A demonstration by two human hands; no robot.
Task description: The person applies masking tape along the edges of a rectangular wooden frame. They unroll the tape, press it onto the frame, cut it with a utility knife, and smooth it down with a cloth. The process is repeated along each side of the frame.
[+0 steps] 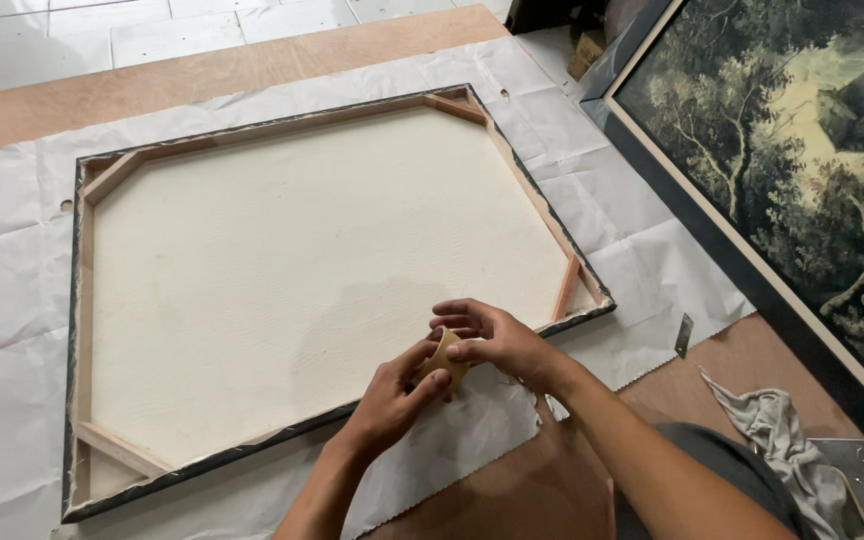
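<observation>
Two forearms are reaching up from the bottom edge of the view, and both hands are meeting over the near rail of a stretched canvas (322, 270) that is lying face down. Between them they are pinching a small tan piece (446, 362), perhaps a bit of tape or paper; what it is exactly is too small to tell. The left hand (397, 395) is gripping its lower end with thumb and fingertips, while the right hand (487, 338) is curling over its upper end, fingers bent around it. The piece is hovering just above the frame's lower edge, near the right corner brace.

As for progress, the canvas is already sitting on its wooden stretcher, with diagonal braces showing at all four corners and the dark painted edge wrapping around the rails. Nothing is showing yet on the back of the rails where the hands are working, so whatever the tan piece is for looks to be just starting.

White paper sheeting (592, 200) is covering the brown desk (212, 70) beneath the canvas. To the right, a framed landscape painting (802, 160) of dark trees is lying alongside. A crumpled grey rag (782, 440) is resting near it, with a metal bracket (684, 335) on the sheeting's edge.
</observation>
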